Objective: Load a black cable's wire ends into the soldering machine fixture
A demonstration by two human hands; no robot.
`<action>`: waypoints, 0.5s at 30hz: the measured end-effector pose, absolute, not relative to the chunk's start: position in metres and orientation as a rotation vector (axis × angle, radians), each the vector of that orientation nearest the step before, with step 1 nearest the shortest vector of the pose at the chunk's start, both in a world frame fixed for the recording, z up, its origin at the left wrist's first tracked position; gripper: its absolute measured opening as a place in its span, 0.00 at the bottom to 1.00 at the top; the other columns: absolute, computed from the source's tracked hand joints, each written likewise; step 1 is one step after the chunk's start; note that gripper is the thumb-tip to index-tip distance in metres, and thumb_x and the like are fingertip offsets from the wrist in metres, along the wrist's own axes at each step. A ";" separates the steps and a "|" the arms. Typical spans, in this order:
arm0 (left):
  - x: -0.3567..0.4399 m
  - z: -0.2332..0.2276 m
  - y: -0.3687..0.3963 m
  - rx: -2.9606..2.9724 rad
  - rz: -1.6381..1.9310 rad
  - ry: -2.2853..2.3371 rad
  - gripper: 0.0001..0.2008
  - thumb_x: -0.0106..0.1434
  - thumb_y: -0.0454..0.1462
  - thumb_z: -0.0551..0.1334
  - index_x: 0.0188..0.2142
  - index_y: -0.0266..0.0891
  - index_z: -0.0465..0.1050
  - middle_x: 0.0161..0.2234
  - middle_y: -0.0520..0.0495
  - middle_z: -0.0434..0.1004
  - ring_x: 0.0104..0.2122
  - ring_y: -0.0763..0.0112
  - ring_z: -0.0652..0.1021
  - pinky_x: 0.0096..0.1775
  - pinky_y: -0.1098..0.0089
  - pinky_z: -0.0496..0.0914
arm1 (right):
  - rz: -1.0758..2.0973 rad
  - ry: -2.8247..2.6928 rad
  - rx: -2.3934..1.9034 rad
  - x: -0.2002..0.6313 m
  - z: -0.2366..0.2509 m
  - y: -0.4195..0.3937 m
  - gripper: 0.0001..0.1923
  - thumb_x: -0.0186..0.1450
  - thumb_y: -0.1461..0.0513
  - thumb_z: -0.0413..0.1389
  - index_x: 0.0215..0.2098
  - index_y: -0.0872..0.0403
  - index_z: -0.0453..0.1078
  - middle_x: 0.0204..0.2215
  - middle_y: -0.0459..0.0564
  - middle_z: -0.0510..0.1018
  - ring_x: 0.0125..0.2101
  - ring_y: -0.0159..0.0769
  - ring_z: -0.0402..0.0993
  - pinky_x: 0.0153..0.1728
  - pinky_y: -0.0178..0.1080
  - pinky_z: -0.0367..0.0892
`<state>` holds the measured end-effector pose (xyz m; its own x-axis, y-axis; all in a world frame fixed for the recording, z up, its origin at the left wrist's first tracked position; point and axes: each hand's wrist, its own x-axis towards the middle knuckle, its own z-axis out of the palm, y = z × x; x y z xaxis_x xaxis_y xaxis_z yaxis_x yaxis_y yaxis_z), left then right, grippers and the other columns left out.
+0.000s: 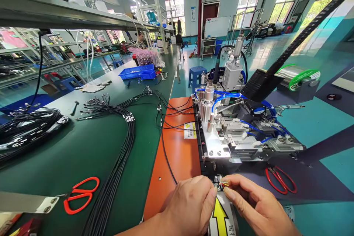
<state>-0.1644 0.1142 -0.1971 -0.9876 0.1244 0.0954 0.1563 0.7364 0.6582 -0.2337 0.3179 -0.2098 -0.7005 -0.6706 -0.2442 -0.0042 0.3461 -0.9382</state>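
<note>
both hands meet at the near edge of the surface, in front of the machine. left hand (pixel 190 206) and right hand (pixel 254 206) each pinch the end of a thin cable (pixel 166 155) between thumb and forefinger; both grips narrow, closed on the wire tips (pixel 224 183), which show as short red and yellow strands between the fingertips. the tips sit over a small dark slot just above a plate with a yellow arrow (pixel 220 215).

judgement: the strands want to be kept fanned, flat and level with the slot, pinched close to the tips so they don't curl; slack in the cable should trail left over the orange pad (pixel 177 155).

pad: smooth, matte, rectangular. surface: dull green mat. red-handled scissors (pixel 80 195) lie near the front left, a second pair of scissors (pixel 280 180) right of the machine.

machine (pixel 235 132): bright machined metal blocks, round cylinders, blue hoses (pixel 229 96), a yellow warning label.

further: bundles of black cables (pixel 118 147), glossy and limp, fanned over the mat; a silver wire spool (pixel 300 75) at right; blue tray (pixel 137 72) toward the far end.
</note>
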 end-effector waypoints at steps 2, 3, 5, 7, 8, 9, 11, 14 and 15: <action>-0.164 -0.198 0.114 -0.245 -1.094 -2.885 0.15 0.71 0.42 0.46 0.33 0.35 0.63 0.30 0.48 0.68 0.28 0.74 0.67 0.30 0.71 0.59 | -1.400 1.964 -0.547 -0.235 -0.207 0.318 0.24 0.70 0.47 0.49 0.56 0.54 0.62 0.54 0.51 0.66 0.48 0.32 0.67 0.51 0.34 0.65; -0.164 -0.198 0.114 -0.274 -1.083 -2.868 0.15 0.71 0.41 0.46 0.33 0.35 0.63 0.30 0.48 0.68 0.28 0.75 0.67 0.29 0.71 0.59 | -1.392 1.977 -0.518 -0.235 -0.205 0.317 0.25 0.70 0.46 0.48 0.55 0.54 0.63 0.52 0.50 0.67 0.47 0.32 0.68 0.50 0.33 0.65; -0.164 -0.198 0.114 -0.304 -1.055 -2.835 0.14 0.71 0.40 0.47 0.33 0.35 0.63 0.30 0.49 0.67 0.27 0.75 0.66 0.29 0.70 0.58 | -1.351 2.045 -0.474 -0.235 -0.204 0.314 0.25 0.69 0.43 0.47 0.52 0.52 0.65 0.43 0.47 0.70 0.42 0.29 0.67 0.45 0.30 0.64; -0.164 -0.198 0.114 -0.316 -1.047 -2.828 0.14 0.71 0.40 0.47 0.32 0.35 0.62 0.29 0.48 0.66 0.27 0.75 0.66 0.29 0.70 0.58 | -1.318 2.111 -0.443 -0.235 -0.204 0.312 0.25 0.68 0.42 0.46 0.47 0.52 0.66 0.35 0.47 0.68 0.34 0.28 0.62 0.37 0.28 0.61; -0.164 -0.199 0.114 -0.313 -1.049 -2.833 0.14 0.71 0.40 0.47 0.32 0.35 0.62 0.29 0.48 0.66 0.28 0.74 0.66 0.29 0.70 0.58 | -1.315 2.124 -0.424 -0.234 -0.205 0.312 0.24 0.68 0.42 0.47 0.45 0.52 0.66 0.33 0.47 0.66 0.32 0.28 0.60 0.34 0.28 0.59; -0.164 -0.200 0.114 -0.320 -1.045 -2.827 0.14 0.71 0.40 0.47 0.32 0.35 0.62 0.29 0.48 0.66 0.28 0.74 0.66 0.29 0.70 0.58 | -1.312 2.133 -0.422 -0.234 -0.206 0.311 0.24 0.68 0.42 0.47 0.44 0.52 0.66 0.31 0.47 0.64 0.31 0.28 0.57 0.33 0.28 0.58; -0.163 -0.201 0.114 -0.317 -1.038 -2.830 0.13 0.70 0.40 0.48 0.33 0.35 0.62 0.30 0.48 0.67 0.28 0.74 0.66 0.29 0.70 0.58 | -1.305 2.150 -0.419 -0.234 -0.209 0.310 0.24 0.68 0.42 0.47 0.42 0.53 0.66 0.31 0.47 0.63 0.31 0.28 0.57 0.34 0.29 0.58; -0.161 -0.201 0.114 -0.310 -1.011 -2.839 0.13 0.71 0.40 0.47 0.34 0.36 0.64 0.30 0.49 0.68 0.28 0.74 0.67 0.30 0.69 0.58 | -1.322 2.146 -0.440 -0.234 -0.213 0.310 0.25 0.68 0.41 0.46 0.41 0.54 0.65 0.34 0.48 0.65 0.34 0.29 0.60 0.37 0.29 0.61; -0.161 -0.200 0.114 -0.298 -1.012 -2.848 0.14 0.71 0.41 0.47 0.34 0.36 0.65 0.31 0.49 0.68 0.28 0.74 0.67 0.30 0.69 0.58 | -1.340 2.140 -0.437 -0.233 -0.214 0.310 0.25 0.68 0.41 0.46 0.42 0.54 0.65 0.36 0.48 0.66 0.36 0.29 0.61 0.37 0.29 0.62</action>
<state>-0.1606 0.1135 -0.1999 -0.9753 0.1490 0.1628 0.2183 0.7594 0.6129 -0.2331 0.3105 -0.2144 -0.7834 -0.5480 -0.2932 0.0245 0.4441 -0.8956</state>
